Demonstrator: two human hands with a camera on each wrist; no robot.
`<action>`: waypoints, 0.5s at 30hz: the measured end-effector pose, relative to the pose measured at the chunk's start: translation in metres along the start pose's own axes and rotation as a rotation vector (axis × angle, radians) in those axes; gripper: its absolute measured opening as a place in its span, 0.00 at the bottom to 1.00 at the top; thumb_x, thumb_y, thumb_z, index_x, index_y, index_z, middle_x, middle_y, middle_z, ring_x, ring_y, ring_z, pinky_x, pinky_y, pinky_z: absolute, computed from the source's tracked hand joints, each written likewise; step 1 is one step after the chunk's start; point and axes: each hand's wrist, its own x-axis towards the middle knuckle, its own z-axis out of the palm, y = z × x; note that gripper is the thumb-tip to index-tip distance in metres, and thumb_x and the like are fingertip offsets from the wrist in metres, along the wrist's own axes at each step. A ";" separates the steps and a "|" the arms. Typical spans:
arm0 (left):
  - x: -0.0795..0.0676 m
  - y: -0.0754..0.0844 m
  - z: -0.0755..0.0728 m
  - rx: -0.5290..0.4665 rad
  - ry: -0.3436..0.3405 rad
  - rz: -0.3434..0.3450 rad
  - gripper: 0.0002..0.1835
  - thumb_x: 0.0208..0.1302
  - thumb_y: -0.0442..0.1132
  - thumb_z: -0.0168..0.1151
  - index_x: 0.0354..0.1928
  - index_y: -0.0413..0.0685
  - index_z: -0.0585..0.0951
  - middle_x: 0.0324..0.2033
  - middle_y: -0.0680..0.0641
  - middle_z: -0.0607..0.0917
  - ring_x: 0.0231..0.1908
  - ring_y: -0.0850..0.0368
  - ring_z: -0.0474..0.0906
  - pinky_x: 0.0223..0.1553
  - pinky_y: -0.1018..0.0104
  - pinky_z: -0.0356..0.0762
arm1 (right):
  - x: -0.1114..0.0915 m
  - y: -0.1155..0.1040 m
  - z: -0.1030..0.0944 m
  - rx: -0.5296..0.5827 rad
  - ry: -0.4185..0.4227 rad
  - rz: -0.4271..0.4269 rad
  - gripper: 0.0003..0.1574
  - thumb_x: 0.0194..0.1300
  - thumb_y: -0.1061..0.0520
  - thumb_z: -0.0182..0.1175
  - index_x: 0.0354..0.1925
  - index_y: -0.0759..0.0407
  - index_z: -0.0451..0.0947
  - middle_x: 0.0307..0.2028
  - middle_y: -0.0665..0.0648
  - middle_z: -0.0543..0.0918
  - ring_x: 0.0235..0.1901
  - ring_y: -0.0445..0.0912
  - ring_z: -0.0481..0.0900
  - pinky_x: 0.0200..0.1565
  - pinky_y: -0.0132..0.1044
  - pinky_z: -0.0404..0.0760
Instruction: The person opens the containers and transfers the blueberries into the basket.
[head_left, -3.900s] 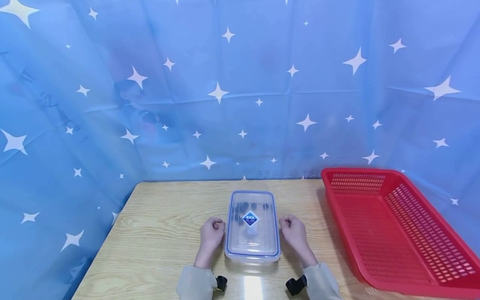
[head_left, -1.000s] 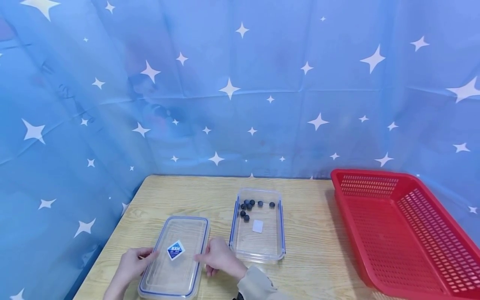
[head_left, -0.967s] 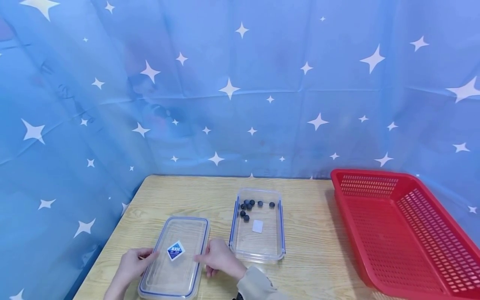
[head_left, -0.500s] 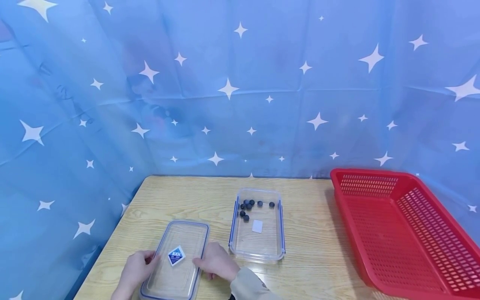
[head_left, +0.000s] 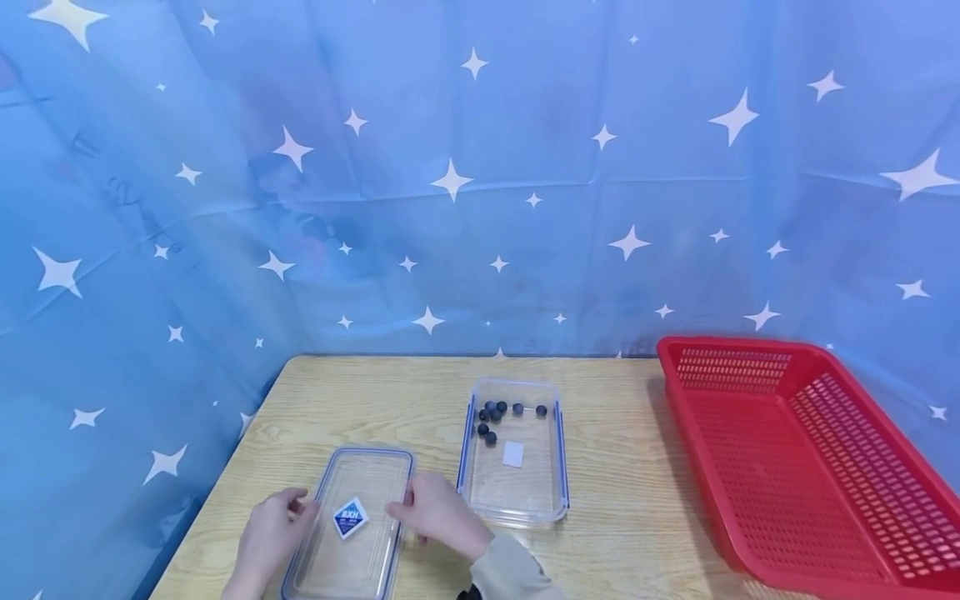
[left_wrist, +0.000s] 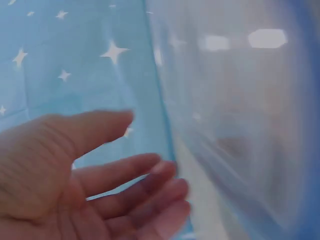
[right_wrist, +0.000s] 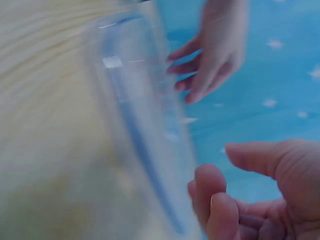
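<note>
A clear plastic lid (head_left: 371, 475) with a blue seal and a blue-and-white diamond label lies on the table at front left. My left hand (head_left: 272, 533) is at its left side, and the left wrist view shows the fingers loosely bent with nothing between them. At the lid's right edge is my right hand (head_left: 442, 512); in the right wrist view its thumb and fingers stand apart, holding nothing. Whether the right fingertips still touch the lid, I cannot tell. An uncovered clear food container (head_left: 517, 492) holds several small dark balls (head_left: 491, 437) that look like blueberries.
A large red plastic basket (head_left: 750, 467) stands at the right of the wooden table (head_left: 615, 467). A white square patch (head_left: 513, 454) shows on the container's bottom. Behind the table hangs a blue curtain (head_left: 525, 292) with white stars.
Earlier the lid covered the container; now it lies to the left. In the last second the lid came slightly nearer, and the hands loosened from its edges.
</note>
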 end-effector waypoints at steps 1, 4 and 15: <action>0.002 0.004 0.000 -0.032 0.047 0.024 0.17 0.58 0.36 0.62 0.44 0.27 0.79 0.26 0.45 0.82 0.25 0.54 0.78 0.24 0.65 0.76 | 0.000 -0.002 -0.008 0.026 0.007 -0.027 0.17 0.59 0.51 0.64 0.19 0.56 0.71 0.11 0.47 0.72 0.07 0.41 0.72 0.10 0.26 0.67; 0.009 0.017 0.005 -0.143 0.180 0.121 0.11 0.57 0.31 0.62 0.40 0.29 0.81 0.27 0.44 0.84 0.26 0.55 0.79 0.27 0.68 0.78 | 0.000 -0.005 -0.030 0.090 0.033 -0.125 0.12 0.60 0.54 0.64 0.25 0.57 0.73 0.13 0.46 0.72 0.09 0.40 0.73 0.12 0.26 0.68; 0.035 0.064 0.039 -0.485 0.203 0.286 0.08 0.57 0.26 0.62 0.40 0.30 0.81 0.30 0.42 0.84 0.29 0.61 0.78 0.31 0.74 0.79 | 0.009 0.022 -0.084 0.245 0.175 -0.262 0.07 0.59 0.61 0.63 0.35 0.65 0.77 0.26 0.53 0.80 0.25 0.41 0.76 0.29 0.28 0.78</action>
